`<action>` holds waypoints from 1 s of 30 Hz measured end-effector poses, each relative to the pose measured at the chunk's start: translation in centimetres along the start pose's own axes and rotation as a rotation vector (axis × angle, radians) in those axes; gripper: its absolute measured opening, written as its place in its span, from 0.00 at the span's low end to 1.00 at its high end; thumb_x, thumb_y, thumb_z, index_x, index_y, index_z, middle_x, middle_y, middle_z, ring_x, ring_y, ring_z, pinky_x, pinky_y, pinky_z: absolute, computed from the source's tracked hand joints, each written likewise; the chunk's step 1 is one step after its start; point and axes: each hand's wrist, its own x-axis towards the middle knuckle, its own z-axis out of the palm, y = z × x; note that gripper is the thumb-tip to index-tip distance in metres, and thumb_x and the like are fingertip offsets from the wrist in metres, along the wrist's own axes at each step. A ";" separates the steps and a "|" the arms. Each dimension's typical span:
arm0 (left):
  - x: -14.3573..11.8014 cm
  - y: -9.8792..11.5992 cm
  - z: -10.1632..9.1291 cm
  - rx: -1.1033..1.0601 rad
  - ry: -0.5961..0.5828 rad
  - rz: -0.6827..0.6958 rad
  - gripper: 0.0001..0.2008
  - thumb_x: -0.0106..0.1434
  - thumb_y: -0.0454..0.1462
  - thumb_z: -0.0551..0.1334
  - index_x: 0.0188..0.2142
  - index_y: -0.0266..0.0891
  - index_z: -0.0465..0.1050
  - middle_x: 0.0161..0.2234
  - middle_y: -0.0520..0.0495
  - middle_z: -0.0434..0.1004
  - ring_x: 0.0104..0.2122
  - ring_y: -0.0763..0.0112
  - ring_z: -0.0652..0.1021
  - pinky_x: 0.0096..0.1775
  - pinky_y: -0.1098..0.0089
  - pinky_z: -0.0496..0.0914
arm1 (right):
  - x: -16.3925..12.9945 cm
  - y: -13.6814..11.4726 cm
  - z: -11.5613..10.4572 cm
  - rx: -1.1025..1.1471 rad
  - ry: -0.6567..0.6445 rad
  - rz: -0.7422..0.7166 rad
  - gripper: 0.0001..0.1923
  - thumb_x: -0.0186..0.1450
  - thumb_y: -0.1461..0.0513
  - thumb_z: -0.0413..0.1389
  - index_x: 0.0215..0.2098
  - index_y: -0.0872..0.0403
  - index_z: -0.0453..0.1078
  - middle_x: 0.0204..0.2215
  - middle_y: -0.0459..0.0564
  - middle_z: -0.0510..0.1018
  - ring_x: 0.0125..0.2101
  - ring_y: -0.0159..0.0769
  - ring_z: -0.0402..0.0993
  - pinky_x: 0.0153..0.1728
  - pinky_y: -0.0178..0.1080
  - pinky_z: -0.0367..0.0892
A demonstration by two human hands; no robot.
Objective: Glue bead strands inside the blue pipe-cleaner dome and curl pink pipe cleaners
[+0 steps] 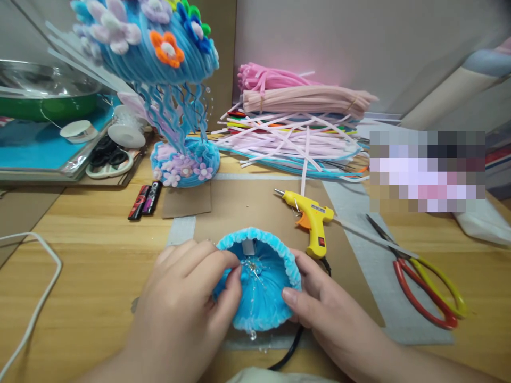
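Observation:
A light blue fuzzy dome made of pipe cleaners (261, 298) lies hollow side up near the front of the wooden table. My left hand (187, 298) grips its left rim, with the index finger and thumb pinching at small clear beads and wire in the hollow centre. Cupping the dome's right rim is my right hand (319, 308), thumb on the fuzzy edge. A small grey block sits inside the dome near its far rim.
A yellow glue gun (309, 221) lies just behind the dome, its black cord running under my right hand. Red and yellow scissors (423, 287) lie at right. A finished blue jellyfish-like model (175, 106), pipe cleaner bundles (295, 122), two batteries (144, 200) and a white cable (40, 287) are also here.

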 end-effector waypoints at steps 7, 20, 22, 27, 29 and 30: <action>-0.1 -0.1 0.4 -0.079 -0.012 -0.040 0.04 0.63 0.32 0.58 0.32 0.41 0.67 0.26 0.53 0.67 0.28 0.69 0.69 0.31 0.67 0.61 | 0.4 0.3 -0.2 -0.170 0.054 0.023 0.26 0.64 0.54 0.57 0.56 0.45 0.51 0.51 0.53 0.69 0.34 0.37 0.77 0.29 0.41 0.75; -0.3 0.0 0.9 -0.126 -0.013 0.017 0.05 0.64 0.31 0.56 0.32 0.40 0.66 0.28 0.51 0.68 0.31 0.69 0.70 0.32 0.68 0.65 | 0.7 -2.1 -0.3 -1.655 0.112 -0.660 0.16 0.62 0.68 0.50 0.45 0.46 0.69 0.66 0.46 0.50 0.65 0.52 0.39 0.60 0.64 0.38; -0.3 0.0 1.0 -0.126 -0.020 0.020 0.05 0.64 0.31 0.55 0.32 0.40 0.66 0.28 0.51 0.68 0.30 0.69 0.70 0.32 0.68 0.65 | 0.9 -1.9 -0.2 -1.679 0.110 -0.604 0.16 0.63 0.67 0.49 0.46 0.45 0.70 0.68 0.44 0.45 0.66 0.53 0.35 0.59 0.65 0.36; -0.3 0.0 1.1 -0.110 -0.031 0.012 0.05 0.65 0.31 0.55 0.32 0.40 0.66 0.28 0.51 0.68 0.31 0.69 0.71 0.33 0.68 0.65 | 1.0 -1.5 -0.3 -1.651 0.094 -0.508 0.17 0.64 0.66 0.49 0.47 0.43 0.70 0.68 0.42 0.44 0.66 0.52 0.35 0.59 0.66 0.37; -0.3 0.0 1.1 -0.107 -0.036 0.004 0.06 0.65 0.31 0.55 0.32 0.41 0.66 0.28 0.51 0.68 0.31 0.68 0.71 0.33 0.68 0.65 | 1.0 -1.6 -0.3 -1.635 0.084 -0.483 0.16 0.64 0.66 0.49 0.46 0.43 0.70 0.68 0.42 0.46 0.66 0.52 0.36 0.60 0.66 0.37; -0.3 0.0 1.1 -0.109 -0.038 0.003 0.06 0.65 0.31 0.54 0.32 0.41 0.66 0.28 0.51 0.68 0.31 0.68 0.71 0.32 0.67 0.65 | 1.0 -1.6 -0.3 -1.628 0.081 -0.472 0.16 0.64 0.66 0.48 0.46 0.43 0.70 0.68 0.42 0.46 0.66 0.52 0.36 0.60 0.66 0.37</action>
